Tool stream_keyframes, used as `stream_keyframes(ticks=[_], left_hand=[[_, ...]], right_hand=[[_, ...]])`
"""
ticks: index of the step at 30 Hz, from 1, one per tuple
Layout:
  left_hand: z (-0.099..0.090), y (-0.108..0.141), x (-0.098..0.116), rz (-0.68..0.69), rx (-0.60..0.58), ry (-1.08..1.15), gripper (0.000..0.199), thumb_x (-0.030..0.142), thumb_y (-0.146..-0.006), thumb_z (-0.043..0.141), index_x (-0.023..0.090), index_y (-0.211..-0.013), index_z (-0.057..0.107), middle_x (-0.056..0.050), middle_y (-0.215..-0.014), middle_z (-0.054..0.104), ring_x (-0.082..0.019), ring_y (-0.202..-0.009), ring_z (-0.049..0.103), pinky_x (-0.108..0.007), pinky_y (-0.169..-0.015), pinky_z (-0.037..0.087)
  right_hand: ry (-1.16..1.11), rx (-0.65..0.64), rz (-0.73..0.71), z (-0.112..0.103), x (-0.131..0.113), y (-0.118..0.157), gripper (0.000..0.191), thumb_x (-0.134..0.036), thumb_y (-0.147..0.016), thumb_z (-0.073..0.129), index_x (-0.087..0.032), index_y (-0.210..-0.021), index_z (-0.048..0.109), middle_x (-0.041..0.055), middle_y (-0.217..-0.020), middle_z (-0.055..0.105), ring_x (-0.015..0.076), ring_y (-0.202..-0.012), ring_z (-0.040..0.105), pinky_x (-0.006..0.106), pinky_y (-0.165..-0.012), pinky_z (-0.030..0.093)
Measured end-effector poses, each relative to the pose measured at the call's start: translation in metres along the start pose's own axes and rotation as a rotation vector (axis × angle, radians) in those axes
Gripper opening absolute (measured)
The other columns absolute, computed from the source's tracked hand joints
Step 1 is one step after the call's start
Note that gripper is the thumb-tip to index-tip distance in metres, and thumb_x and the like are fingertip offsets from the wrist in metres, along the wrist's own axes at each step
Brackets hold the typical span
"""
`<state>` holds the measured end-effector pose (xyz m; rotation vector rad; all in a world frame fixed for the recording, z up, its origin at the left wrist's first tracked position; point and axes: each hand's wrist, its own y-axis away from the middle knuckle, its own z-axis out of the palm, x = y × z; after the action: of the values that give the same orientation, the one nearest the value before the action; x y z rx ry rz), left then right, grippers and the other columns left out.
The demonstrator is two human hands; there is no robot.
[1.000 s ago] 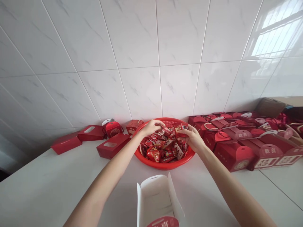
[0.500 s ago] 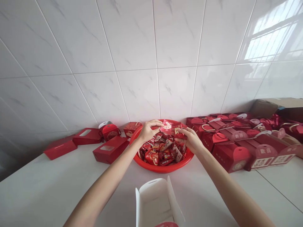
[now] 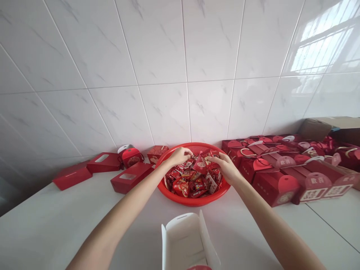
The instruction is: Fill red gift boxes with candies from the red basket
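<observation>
A red plastic basket (image 3: 194, 201) full of red-wrapped candies (image 3: 194, 183) stands in front of me. My right hand (image 3: 228, 168) is over its right side, closed on red candy packets (image 3: 204, 160), one of them pinkish. At the upper left of the basket is my left hand (image 3: 180, 156), its fingers bent together just above the candies; whether anything sits between its fingertips is hidden. Nearer to me, an open box (image 3: 184, 243), white inside with its flaps up, is cut off by the lower edge of the view.
Rows of red gift boxes (image 3: 284, 180) with handles crowd the right side. To the left lie several red boxes (image 3: 131, 177), some on their sides. A cardboard carton (image 3: 332, 123) stands at the far right. Behind everything rises a white tiled wall (image 3: 163, 105).
My left hand has drawn away from the right hand, down and left toward the candies. The pinkish packet it held up is now with the right hand's packets.
</observation>
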<state>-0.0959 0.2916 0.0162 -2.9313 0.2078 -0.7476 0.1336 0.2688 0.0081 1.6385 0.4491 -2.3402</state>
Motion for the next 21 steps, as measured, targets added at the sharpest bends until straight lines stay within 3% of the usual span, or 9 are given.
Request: stream_keyframes(ticks=[3, 6, 9, 12, 16, 21], left_hand=[[0.007, -0.007, -0.005, -0.051, -0.126, -0.095, 0.013, 0.026, -0.075, 0.072, 0.021, -0.086, 0.074, -0.007, -0.095, 0.078, -0.027, -0.091, 0.073, -0.032, -0.082, 0.055], [0.016, -0.008, -0.006, -0.094, -0.195, -0.158, 0.031, 0.022, -0.061, 0.081, 0.022, -0.091, 0.074, -0.009, -0.102, 0.077, -0.032, -0.097, 0.072, -0.035, -0.082, 0.055], [0.015, -0.006, -0.005, -0.086, -0.200, -0.164, 0.050, 0.013, -0.060, 0.080, 0.022, -0.108, 0.072, -0.011, -0.116, 0.073, -0.034, -0.106, 0.069, -0.037, -0.087, 0.054], [0.006, -0.001, 0.001, 0.010, -0.105, 0.001, 0.061, 0.016, -0.066, 0.081, 0.022, -0.124, 0.064, -0.009, -0.130, 0.068, -0.029, -0.117, 0.065, -0.035, -0.096, 0.052], [0.000, 0.008, 0.017, 0.222, 0.095, 0.510, 0.063, 0.022, -0.068, 0.084, 0.018, -0.127, 0.062, -0.010, -0.128, 0.068, -0.027, -0.117, 0.064, -0.037, -0.100, 0.051], [0.008, 0.021, 0.040, 0.340, 0.155, 0.657, 0.061, 0.025, -0.068, 0.085, 0.020, -0.125, 0.065, -0.008, -0.131, 0.067, -0.026, -0.123, 0.061, -0.038, -0.107, 0.047]], right_hand=[[0.030, 0.024, 0.004, 0.001, 0.000, 0.000, 0.028, -0.038, -0.060, 0.089, -0.022, -0.074, 0.070, 0.0023, -0.077, 0.076, 0.0233, -0.076, 0.071, 0.034, -0.071, 0.055], [-0.004, 0.035, -0.013, 0.002, -0.002, 0.000, 0.031, -0.038, -0.059, 0.089, -0.023, -0.078, 0.071, 0.0012, -0.079, 0.076, 0.0229, -0.079, 0.072, 0.034, -0.074, 0.056], [-0.026, 0.026, -0.016, 0.003, -0.003, 0.000, 0.033, -0.039, -0.059, 0.089, -0.022, -0.081, 0.071, 0.0011, -0.081, 0.076, 0.0216, -0.080, 0.072, 0.033, -0.076, 0.056], [-0.059, 0.024, -0.003, 0.001, -0.003, -0.001, 0.034, -0.039, -0.059, 0.089, -0.022, -0.083, 0.072, 0.0021, -0.085, 0.077, 0.0213, -0.082, 0.072, 0.033, -0.076, 0.057], [-0.162, -0.006, -0.002, -0.003, -0.002, -0.004, 0.034, -0.037, -0.060, 0.090, -0.022, -0.085, 0.073, 0.0022, -0.089, 0.076, 0.0197, -0.084, 0.071, 0.032, -0.080, 0.058], [-0.208, -0.059, -0.021, -0.004, -0.002, -0.005, 0.035, -0.040, -0.059, 0.092, -0.024, -0.085, 0.074, 0.0019, -0.091, 0.076, 0.0211, -0.088, 0.071, 0.036, -0.083, 0.060]])
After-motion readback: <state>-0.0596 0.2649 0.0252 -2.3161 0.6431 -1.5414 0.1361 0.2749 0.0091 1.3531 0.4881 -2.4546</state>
